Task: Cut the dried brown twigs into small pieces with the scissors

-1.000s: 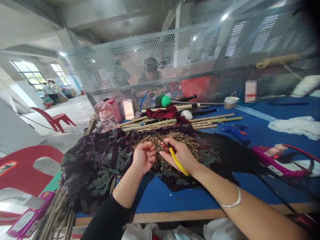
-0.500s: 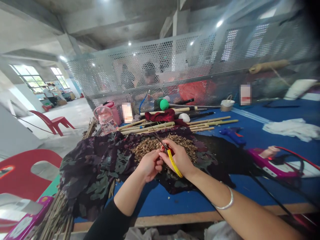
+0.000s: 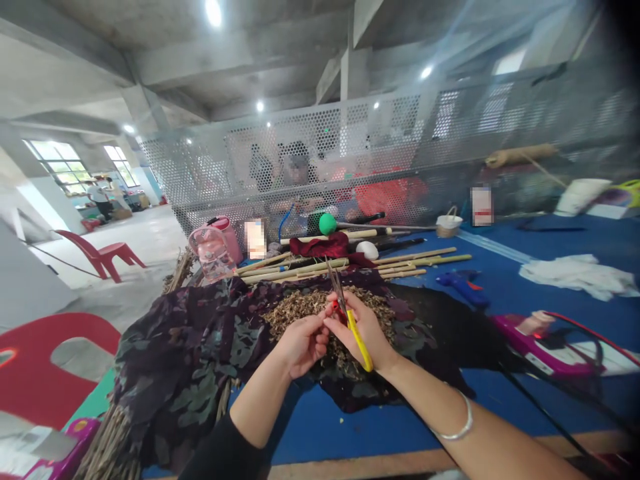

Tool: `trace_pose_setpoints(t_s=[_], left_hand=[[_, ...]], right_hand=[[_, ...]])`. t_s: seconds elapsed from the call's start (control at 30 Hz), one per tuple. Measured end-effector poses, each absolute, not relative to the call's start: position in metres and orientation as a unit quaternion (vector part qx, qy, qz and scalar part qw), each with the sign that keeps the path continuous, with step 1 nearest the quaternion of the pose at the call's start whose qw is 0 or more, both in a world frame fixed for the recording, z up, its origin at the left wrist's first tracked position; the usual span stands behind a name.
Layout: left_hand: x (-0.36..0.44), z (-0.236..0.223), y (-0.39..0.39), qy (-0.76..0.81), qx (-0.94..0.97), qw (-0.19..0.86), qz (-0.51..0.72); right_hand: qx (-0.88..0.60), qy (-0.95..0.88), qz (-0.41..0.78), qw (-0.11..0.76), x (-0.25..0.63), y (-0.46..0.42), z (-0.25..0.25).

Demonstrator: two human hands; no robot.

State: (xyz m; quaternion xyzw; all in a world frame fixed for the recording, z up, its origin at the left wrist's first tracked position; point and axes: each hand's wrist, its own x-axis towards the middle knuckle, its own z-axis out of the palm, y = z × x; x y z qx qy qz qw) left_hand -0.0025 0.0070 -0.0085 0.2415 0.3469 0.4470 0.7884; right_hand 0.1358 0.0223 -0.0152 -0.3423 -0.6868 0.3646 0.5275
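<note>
Yellow-handled scissors (image 3: pixel 358 340): gripped in right hand (image 3: pixel 373 332) fingers, above crumbly brown heap (image 3: pixel 289 313). Left hand (image 3: pixel 305 343): fingers curled, contents I cannot tell. Rumpled patterned cloth (image 3: pixel 200 360) beneath; straight sticks (image 3: pixel 310 269), perforated screen (image 3: pixel 200 175) beyond.

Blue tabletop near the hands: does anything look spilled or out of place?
A pale speck lies on the bare blue tabletop, apart from the brown dried heap on the dark patterned cloth, so it looks like a stray crumb.

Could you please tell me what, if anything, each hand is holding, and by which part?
The right hand holds scissors by the handle end; whether the left hand holds anything cannot be told.
</note>
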Motion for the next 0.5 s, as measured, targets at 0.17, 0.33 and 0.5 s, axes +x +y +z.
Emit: trace_pose_setpoints(t_s=[0.17,0.33,0.5], left_hand=[[-0.0017,-0.0082,0.0050,0.330,0.242,0.791,0.455],[-0.0001,-0.0035,0.0050,0.316,0.218,0.800,0.461],[-0.0017,-0.0036,0.0065,0.331,0.216,0.792,0.466]], right_hand=[[-0.338,-0.669,0.387,0.538,0.1338,0.0200,-0.0112],[-0.336,-0.651,0.394,0.555,0.1316,0.0168,-0.0074],[-0.339,-0.653,0.400,0.546,0.1324,0.0168,-0.0099]])
